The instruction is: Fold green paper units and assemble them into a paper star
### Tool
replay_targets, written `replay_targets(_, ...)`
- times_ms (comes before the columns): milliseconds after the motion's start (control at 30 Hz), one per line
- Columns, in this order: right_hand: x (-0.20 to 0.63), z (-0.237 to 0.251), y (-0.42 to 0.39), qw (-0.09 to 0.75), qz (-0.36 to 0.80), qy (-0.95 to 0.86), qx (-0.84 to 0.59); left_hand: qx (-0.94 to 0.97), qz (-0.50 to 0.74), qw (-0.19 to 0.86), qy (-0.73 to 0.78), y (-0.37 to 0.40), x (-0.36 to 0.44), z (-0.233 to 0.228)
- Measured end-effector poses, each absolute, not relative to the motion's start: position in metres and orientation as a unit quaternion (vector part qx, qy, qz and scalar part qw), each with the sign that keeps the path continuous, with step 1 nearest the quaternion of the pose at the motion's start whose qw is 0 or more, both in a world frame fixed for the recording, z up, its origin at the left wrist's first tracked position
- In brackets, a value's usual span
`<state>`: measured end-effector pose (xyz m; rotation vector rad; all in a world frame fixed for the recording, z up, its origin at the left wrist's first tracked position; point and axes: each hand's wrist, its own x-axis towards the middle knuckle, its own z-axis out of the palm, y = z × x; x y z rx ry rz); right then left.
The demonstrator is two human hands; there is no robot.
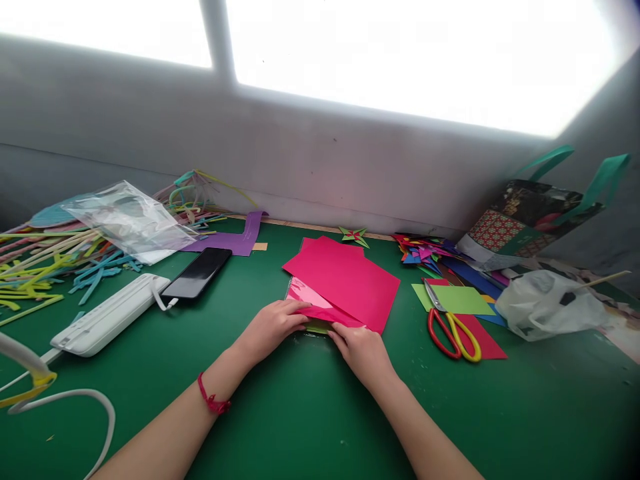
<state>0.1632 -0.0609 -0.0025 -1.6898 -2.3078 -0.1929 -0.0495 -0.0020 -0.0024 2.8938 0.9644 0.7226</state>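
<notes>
While lying mid-table along the near side of the red sheets [353, 273], being held from both ends: red paper strip [327, 313]; not showing whether separate or the turned edge of a sheet. Being pinched at left by the left hand [274, 327], with fingers closed over the top; being gripped at right by the right hand [360, 348], with fingertips curling in. Probably handling as light, thin, fairly crisp paper: bending readily, keeping any crease, perhaps sliding on glossy film. Best taking hold near both ends, between thumb and fingertips, pressing lightly to avoid stray creases. Showing underneath: pink printed paper [309, 293], green paper [317, 327]. Lying just beyond: paper star [354, 236]. Lying to the right: scissors [453, 330], partly covering green card [470, 300]; farther out, white plastic bag [547, 307], patterned gift bag [515, 217]. Lying to the left: black phone [197, 275], white plastic case [113, 313], purple paper [240, 241], coloured strips [30, 273]. Supporting everything: green table [295, 413].
</notes>
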Motion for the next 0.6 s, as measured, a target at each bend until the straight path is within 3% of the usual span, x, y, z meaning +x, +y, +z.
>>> replay_targets(600, 0.158, -0.001, -0.064, 0.185, -0.075, -0.752, -0.628, 0.916, 0.270, -0.012, 0.296, -0.008, -0.044, 0.010)
